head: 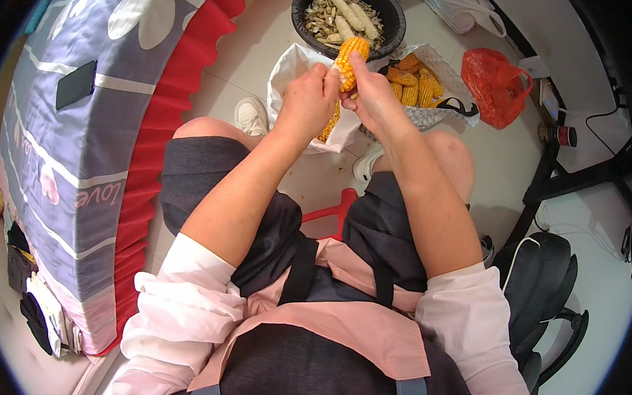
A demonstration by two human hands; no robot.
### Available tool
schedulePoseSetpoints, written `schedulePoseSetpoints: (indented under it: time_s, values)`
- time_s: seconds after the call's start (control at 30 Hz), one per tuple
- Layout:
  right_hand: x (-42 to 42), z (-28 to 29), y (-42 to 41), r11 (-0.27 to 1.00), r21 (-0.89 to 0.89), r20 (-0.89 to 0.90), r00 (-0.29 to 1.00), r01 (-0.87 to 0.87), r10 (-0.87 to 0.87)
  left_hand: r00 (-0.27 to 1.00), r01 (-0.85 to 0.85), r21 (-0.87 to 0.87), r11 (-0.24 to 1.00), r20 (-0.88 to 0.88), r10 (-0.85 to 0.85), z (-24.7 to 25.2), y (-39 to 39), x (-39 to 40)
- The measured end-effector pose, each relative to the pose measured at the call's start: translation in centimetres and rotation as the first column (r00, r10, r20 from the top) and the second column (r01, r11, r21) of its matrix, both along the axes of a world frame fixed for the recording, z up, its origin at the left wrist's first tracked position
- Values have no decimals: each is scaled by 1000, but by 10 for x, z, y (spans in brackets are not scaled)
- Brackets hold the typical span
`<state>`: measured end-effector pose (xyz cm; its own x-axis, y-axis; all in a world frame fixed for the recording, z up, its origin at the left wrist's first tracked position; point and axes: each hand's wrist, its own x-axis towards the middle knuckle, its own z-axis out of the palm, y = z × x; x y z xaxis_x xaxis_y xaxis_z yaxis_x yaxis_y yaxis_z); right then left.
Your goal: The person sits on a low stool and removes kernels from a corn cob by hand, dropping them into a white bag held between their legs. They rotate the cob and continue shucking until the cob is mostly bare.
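Observation:
An ear of dried yellow corn (353,56) is held in both my hands over a white bag (285,81). My right hand (374,92) grips it from the right, thumb along its side. Fingers of my left hand (312,97) press on the ear's lower left, where a pale patch of cob shows. Loose corn kernels (328,127) lie inside the white bag, partly hidden by my hands. Just behind, a black basin (299,25) holds stripped corn cobs (345,9) and dry husk bits. Several whole ears of corn (417,87) lie in a patterned bag (443,67) to the right.
A red plastic bag (488,88) and a white plastic bag (457,10) lie on the tiled floor. At left stands a bed (108,130) with a phone (76,85) on it. A black desk frame (578,173) and black chair (538,287) are at right. A red stool (342,215) shows between my legs.

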<state>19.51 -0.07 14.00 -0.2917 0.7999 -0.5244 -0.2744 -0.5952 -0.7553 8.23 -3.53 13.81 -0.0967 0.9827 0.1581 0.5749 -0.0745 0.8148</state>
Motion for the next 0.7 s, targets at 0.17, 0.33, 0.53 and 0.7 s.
schedulePoseSetpoints:
  time_s: [0.17,0.33,0.53,0.7]
  values:
    - [-2,-1,0,1000,17,32,999,-7,6,995,-52,-144,988,74,63,2,0,0]
    - [-2,-2,0,999,32,64,998,-13,11,999,-41,-201,979,18,45,3,1,1]
    - [-2,-3,2,999,50,-2,1000,9,-9,998,-49,-61,997,34,51,-5,1,-1]
    - [-3,-3,1,998,63,78,997,-10,5,982,-80,-237,968,146,117,11,-1,2]
